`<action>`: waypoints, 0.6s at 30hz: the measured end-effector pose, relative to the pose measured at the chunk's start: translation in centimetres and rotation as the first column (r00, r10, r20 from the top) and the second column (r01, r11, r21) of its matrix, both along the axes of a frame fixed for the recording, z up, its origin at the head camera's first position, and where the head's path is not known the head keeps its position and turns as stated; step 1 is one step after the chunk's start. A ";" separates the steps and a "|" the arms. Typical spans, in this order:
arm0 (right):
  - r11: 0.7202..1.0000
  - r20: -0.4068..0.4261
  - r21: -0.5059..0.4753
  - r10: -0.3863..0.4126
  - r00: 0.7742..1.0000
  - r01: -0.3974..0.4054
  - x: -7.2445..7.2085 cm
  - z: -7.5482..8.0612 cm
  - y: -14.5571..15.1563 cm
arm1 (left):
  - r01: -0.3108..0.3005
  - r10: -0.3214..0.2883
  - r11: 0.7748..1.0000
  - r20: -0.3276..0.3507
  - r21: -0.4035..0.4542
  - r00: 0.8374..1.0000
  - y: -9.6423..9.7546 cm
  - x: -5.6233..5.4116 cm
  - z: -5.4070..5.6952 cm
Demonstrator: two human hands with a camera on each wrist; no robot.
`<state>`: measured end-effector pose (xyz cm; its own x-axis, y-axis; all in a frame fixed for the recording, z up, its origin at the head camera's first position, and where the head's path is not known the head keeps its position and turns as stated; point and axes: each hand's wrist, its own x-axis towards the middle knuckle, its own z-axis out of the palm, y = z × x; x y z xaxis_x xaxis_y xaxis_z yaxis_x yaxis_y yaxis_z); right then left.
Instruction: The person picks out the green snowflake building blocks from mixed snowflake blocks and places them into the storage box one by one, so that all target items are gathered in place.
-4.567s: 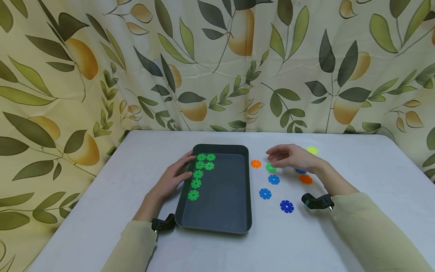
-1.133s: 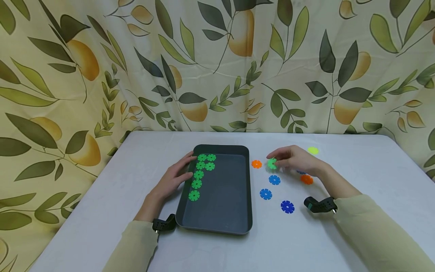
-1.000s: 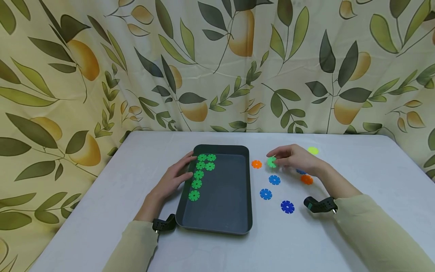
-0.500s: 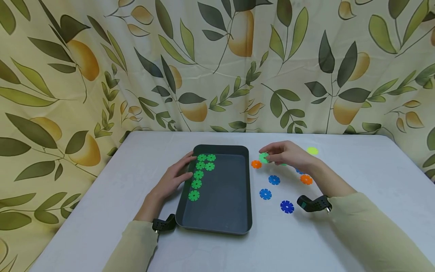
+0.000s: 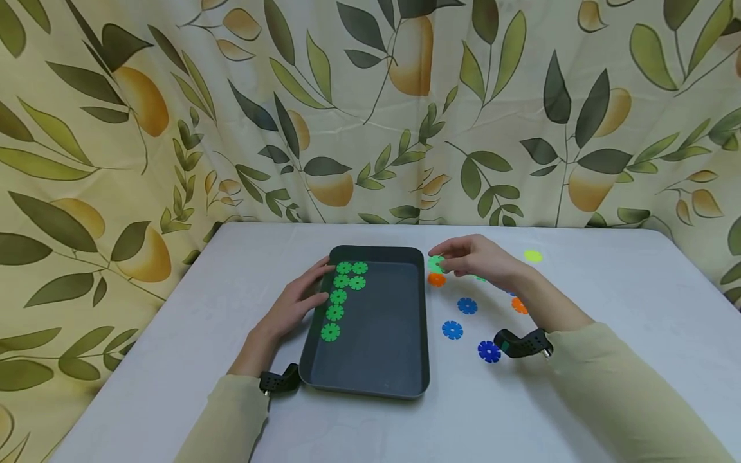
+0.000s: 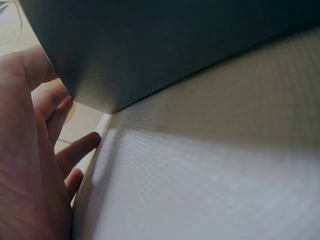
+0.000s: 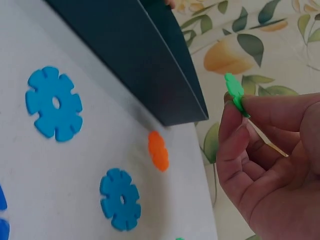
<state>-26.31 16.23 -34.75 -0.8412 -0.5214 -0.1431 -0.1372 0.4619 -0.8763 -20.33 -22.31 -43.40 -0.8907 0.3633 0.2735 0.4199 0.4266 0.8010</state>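
Observation:
My right hand [image 5: 479, 258] pinches a green notched plastic disc [image 5: 435, 263] between thumb and fingertips, just off the tray's far right corner. The right wrist view shows this green disc [image 7: 234, 87] upright at the fingertips, above the table. My left hand [image 5: 294, 301] rests at the left rim of the dark grey tray [image 5: 382, 341], fingers loosely extended. In the left wrist view, the thumb of that hand [image 6: 25, 145] lies against the tray's outer wall [image 6: 175, 45]. Inside the tray, several green discs [image 5: 334, 313] lie along the left side, two abreast at the far end.
Right of the tray lie an orange disc [image 5: 437, 280], two light blue discs [image 5: 467, 306] and a dark blue one [image 5: 489, 351]. A yellow disc [image 5: 533, 256] sits farther back. Another orange disc [image 5: 520, 305] is partly hidden by the right forearm. A patterned curtain [image 5: 370, 128] hangs behind the table.
My right hand has picked up a green disc from the table and carried it left toward the tray. Another green disc shows beneath that hand. The left hand and tray stay put.

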 end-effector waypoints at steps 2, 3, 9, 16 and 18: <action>1.000 0.000 -0.011 0.010 1.000 -0.010 0.0 0.1 -0.3 | 0.000 0.000 1.000 0.002 0.001 1.000 0.0 -0.1 -0.1; 1.000 0.002 -0.017 0.014 1.000 -0.014 0.0 0.2 -0.5 | -0.002 0.002 1.000 0.005 0.004 1.000 0.0 -0.1 -0.2; 0.998 -0.006 -0.046 0.035 0.999 -0.036 0.1 0.4 -2.0 | -0.004 0.004 1.000 0.014 0.017 1.000 0.1 -0.2 -0.2; 0.998 -0.014 -0.042 0.054 0.998 -0.054 -0.1 0.1 -3.9 | 0.004 -0.004 1.000 -0.012 -0.002 1.000 -0.1 -0.1 -0.2; 0.997 -0.023 -0.044 0.062 0.998 -0.063 -0.1 0.1 -4.4 | 0.009 -0.009 1.000 -0.016 0.002 1.000 -0.2 0.0 -0.2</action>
